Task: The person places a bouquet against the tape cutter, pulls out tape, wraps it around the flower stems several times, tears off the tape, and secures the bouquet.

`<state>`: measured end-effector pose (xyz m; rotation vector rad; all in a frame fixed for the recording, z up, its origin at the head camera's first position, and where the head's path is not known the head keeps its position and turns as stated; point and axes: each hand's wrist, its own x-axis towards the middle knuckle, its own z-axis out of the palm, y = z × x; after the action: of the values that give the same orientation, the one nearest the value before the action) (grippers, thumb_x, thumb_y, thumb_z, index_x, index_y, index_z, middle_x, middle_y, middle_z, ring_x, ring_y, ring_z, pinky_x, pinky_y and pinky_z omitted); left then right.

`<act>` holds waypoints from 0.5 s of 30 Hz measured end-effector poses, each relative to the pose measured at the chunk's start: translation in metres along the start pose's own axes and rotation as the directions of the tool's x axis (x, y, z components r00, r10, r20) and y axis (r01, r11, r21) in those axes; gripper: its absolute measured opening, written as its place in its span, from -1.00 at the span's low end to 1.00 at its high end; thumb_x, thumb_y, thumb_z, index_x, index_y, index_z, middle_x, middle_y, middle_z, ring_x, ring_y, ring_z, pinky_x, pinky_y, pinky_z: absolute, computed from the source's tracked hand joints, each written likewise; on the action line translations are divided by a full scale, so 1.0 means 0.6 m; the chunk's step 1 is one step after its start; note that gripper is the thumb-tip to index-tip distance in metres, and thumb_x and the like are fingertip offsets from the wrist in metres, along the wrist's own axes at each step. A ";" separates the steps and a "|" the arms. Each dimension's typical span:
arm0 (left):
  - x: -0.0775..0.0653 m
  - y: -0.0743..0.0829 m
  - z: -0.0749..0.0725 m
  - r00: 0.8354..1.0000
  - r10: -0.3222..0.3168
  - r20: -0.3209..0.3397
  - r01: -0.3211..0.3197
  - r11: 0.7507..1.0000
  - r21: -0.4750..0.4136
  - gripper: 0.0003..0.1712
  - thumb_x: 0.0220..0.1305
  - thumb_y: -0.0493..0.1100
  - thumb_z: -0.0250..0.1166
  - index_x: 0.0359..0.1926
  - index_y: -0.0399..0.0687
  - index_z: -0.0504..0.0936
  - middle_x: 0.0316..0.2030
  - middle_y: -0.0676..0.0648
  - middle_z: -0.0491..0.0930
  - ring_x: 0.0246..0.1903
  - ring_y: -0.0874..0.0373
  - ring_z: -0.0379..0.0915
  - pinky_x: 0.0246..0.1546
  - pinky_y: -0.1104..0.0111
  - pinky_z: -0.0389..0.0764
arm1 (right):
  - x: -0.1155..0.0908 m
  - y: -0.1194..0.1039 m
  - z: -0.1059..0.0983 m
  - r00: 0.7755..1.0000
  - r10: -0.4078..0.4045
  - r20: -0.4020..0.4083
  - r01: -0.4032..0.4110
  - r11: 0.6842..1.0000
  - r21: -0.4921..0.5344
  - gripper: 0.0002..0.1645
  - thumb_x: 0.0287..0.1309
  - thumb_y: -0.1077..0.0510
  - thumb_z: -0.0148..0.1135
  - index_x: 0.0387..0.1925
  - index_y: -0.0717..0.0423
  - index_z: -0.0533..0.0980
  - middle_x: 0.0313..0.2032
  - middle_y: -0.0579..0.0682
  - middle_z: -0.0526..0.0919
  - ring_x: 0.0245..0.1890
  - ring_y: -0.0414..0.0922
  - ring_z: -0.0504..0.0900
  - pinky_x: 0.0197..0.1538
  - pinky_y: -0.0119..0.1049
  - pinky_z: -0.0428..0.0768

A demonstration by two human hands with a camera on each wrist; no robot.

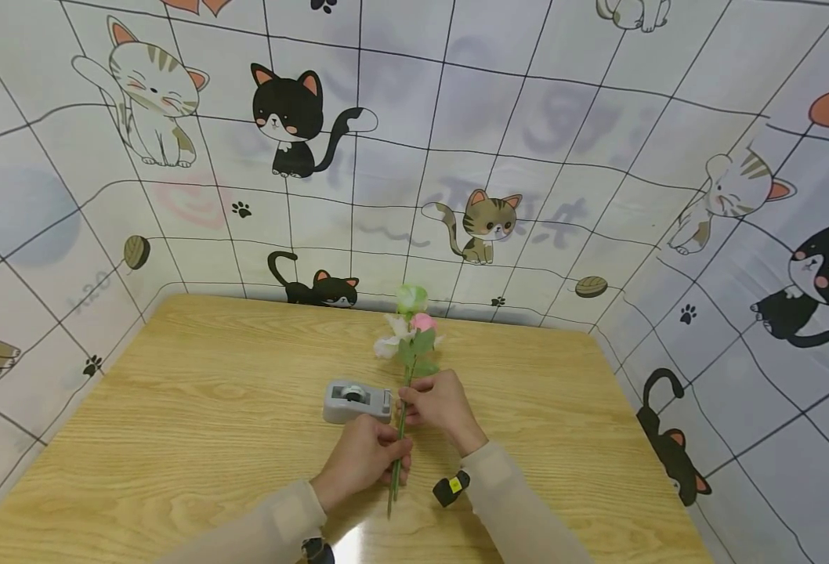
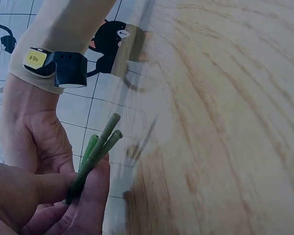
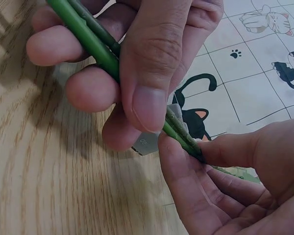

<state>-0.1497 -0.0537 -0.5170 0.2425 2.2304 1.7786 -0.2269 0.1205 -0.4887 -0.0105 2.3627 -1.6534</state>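
Note:
Both hands hold a small bunch of flowers by its green stems (image 1: 401, 427), just above the table in the head view. A pale green bloom (image 1: 411, 298), a pink bud (image 1: 424, 322) and a white flower (image 1: 387, 346) top the bunch, with leaves (image 1: 423, 341) below. My right hand (image 1: 443, 403) pinches the stems higher up, under the leaves. Lower down, the left hand (image 1: 363, 454) grips them between thumb and fingers. Several cut stem ends (image 2: 108, 134) stick out past the left fingers in the left wrist view. Stems run diagonally between both hands in the right wrist view.
A grey tape dispenser (image 1: 344, 409) stands on the wooden table (image 1: 231, 376), close to the left of the stems. Cat-print cloth (image 1: 386, 125) hangs behind the table and along its sides. Dark camera units (image 1: 451, 489) are strapped at the wrists.

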 end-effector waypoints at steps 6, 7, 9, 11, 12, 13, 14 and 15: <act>0.001 -0.012 -0.012 0.997 -0.029 0.078 0.040 0.990 -0.134 -0.70 0.71 -0.21 0.43 -0.09 -0.45 0.86 -0.27 -0.28 0.92 -0.33 -0.04 0.95 -0.28 0.22 0.96 | 0.001 0.002 0.000 1.000 0.003 0.020 -0.004 0.999 0.037 -0.77 0.60 0.24 0.48 -0.03 0.41 0.85 -0.23 0.27 0.95 -0.39 -0.14 0.92 -0.18 -0.16 0.97; 0.002 -0.014 -0.015 0.994 -0.044 0.103 0.061 0.984 -0.168 -0.67 0.74 -0.18 0.40 -0.05 -0.47 0.85 -0.23 -0.29 0.92 -0.29 -0.04 0.96 -0.24 0.22 0.97 | 0.002 0.003 0.000 1.000 0.004 0.027 -0.005 0.999 0.047 -0.77 0.60 0.24 0.49 -0.03 0.41 0.85 -0.22 0.27 0.96 -0.39 -0.15 0.92 -0.17 -0.17 0.97; 0.004 -0.021 -0.021 0.985 -0.070 0.158 0.107 0.965 -0.240 -0.62 0.80 -0.15 0.33 0.07 -0.50 0.82 -0.14 -0.32 0.93 -0.20 -0.03 0.97 -0.14 0.21 0.98 | 0.004 0.005 -0.001 0.999 0.009 0.039 -0.012 0.998 0.067 -0.77 0.61 0.23 0.49 -0.03 0.40 0.84 -0.20 0.28 0.96 -0.39 -0.17 0.92 -0.16 -0.18 0.97; 0.006 -0.025 -0.026 0.974 -0.095 0.207 0.157 0.937 -0.310 -0.58 0.84 -0.14 0.26 0.18 -0.52 0.78 -0.04 -0.34 0.92 -0.11 0.00 0.97 -0.01 0.16 0.98 | 0.005 0.007 -0.002 0.998 0.017 0.057 -0.022 0.996 0.086 -0.76 0.62 0.22 0.47 -0.02 0.40 0.84 -0.17 0.27 0.96 -0.34 -0.15 0.93 -0.11 -0.16 0.97; 0.007 -0.027 -0.027 0.969 -0.103 0.226 0.177 0.924 -0.338 -0.56 0.86 -0.13 0.23 0.22 -0.52 0.76 0.00 -0.34 0.92 -0.08 0.02 0.97 0.04 0.15 0.98 | 0.005 0.008 -0.003 0.997 0.024 0.069 -0.031 0.994 0.101 -0.76 0.64 0.22 0.46 -0.01 0.40 0.83 -0.15 0.27 0.96 -0.29 -0.12 0.95 -0.07 -0.14 0.98; 0.008 -0.027 -0.028 0.964 -0.109 0.242 0.194 0.912 -0.362 -0.56 0.87 -0.13 0.21 0.26 -0.52 0.75 0.03 -0.33 0.92 -0.05 0.04 0.96 0.09 0.14 0.97 | 0.005 0.009 -0.004 0.996 0.029 0.083 -0.038 0.993 0.113 -0.75 0.65 0.22 0.44 0.01 0.41 0.83 -0.13 0.27 0.96 -0.25 -0.10 0.96 -0.02 -0.12 0.98; 0.008 -0.028 -0.029 0.961 -0.113 0.251 0.206 0.901 -0.383 -0.56 0.87 -0.15 0.21 0.29 -0.52 0.73 0.05 -0.32 0.91 -0.04 0.06 0.96 0.12 0.14 0.96 | 0.005 0.010 -0.005 0.995 0.036 0.097 -0.048 0.991 0.125 -0.74 0.67 0.22 0.42 0.03 0.41 0.82 -0.10 0.27 0.96 -0.21 -0.08 0.97 0.02 -0.11 0.98; 0.009 -0.028 -0.029 0.960 -0.117 0.255 0.214 0.893 -0.396 -0.56 0.87 -0.16 0.20 0.31 -0.53 0.72 0.06 -0.31 0.91 -0.04 0.08 0.95 0.14 0.14 0.96 | 0.005 0.012 -0.006 0.993 0.044 0.109 -0.058 0.989 0.135 -0.74 0.68 0.22 0.40 0.05 0.41 0.81 -0.08 0.26 0.96 -0.17 -0.07 0.97 0.05 -0.10 0.97</act>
<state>-0.1595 -0.0721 -0.5306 0.1456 1.6118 1.9690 -0.2298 0.1262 -0.4947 -0.0114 2.1500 -1.7431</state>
